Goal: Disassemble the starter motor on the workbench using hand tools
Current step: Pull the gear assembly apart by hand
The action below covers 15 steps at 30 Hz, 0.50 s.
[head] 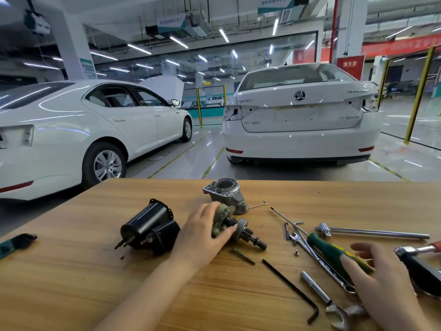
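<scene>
Head view: on the bench (71, 271) the starter lies in three parts. The black body (148, 225) rests left of centre, the housing (226, 192) stands beyond it, and the drive (245, 232) lies between them, its plate gripped by the left hand (202, 232). The right hand (386, 283), fingers loose and spread, holds nothing above the screwdriver (329, 249); whether it touches it I cannot tell. Likely best: pin the drive flat, seat the tip squarely, and mind the loose screw (296, 253).

Scattered tools (327, 248) right; workbench (71, 283) front-left seemingly free
</scene>
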Tool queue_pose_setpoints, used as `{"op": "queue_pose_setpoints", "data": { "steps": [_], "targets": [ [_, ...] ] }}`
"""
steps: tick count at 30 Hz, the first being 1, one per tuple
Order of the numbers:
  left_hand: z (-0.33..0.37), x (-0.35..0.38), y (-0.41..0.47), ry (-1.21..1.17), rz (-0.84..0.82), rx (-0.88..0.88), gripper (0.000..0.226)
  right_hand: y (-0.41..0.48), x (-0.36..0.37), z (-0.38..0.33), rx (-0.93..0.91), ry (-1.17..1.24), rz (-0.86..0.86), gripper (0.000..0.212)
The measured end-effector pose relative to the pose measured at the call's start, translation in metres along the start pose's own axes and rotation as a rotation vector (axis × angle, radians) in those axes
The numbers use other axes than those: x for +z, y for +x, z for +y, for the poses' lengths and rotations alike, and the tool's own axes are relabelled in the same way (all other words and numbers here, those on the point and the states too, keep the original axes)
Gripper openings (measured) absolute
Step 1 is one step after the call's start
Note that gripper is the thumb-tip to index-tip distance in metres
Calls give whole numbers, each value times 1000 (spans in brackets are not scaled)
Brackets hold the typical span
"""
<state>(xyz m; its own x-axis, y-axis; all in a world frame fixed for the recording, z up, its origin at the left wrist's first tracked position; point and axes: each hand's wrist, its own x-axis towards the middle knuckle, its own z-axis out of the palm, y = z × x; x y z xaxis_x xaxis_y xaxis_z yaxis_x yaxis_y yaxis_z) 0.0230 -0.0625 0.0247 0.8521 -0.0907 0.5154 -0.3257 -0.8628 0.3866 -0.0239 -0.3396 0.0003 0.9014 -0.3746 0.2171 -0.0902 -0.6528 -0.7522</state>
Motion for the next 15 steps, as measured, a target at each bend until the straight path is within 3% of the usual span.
{"op": "queue_pose_setpoints", "data": {
  "steps": [4,7,11,15],
  "targets": [
    [11,2,34,-234,-156,-270,70,3,0,1,7,2,9,24],
    [7,0,53,-220,-316,-340,71,6,2,2,32,-8,-10,26],
    [-2,-3,67,-460,-474,-494,69,10,2,4,49,4,-9,26],
    [-12,-7,71,-470,-646,-541,66,12,2,6,61,22,-29,24]
  ]
}}
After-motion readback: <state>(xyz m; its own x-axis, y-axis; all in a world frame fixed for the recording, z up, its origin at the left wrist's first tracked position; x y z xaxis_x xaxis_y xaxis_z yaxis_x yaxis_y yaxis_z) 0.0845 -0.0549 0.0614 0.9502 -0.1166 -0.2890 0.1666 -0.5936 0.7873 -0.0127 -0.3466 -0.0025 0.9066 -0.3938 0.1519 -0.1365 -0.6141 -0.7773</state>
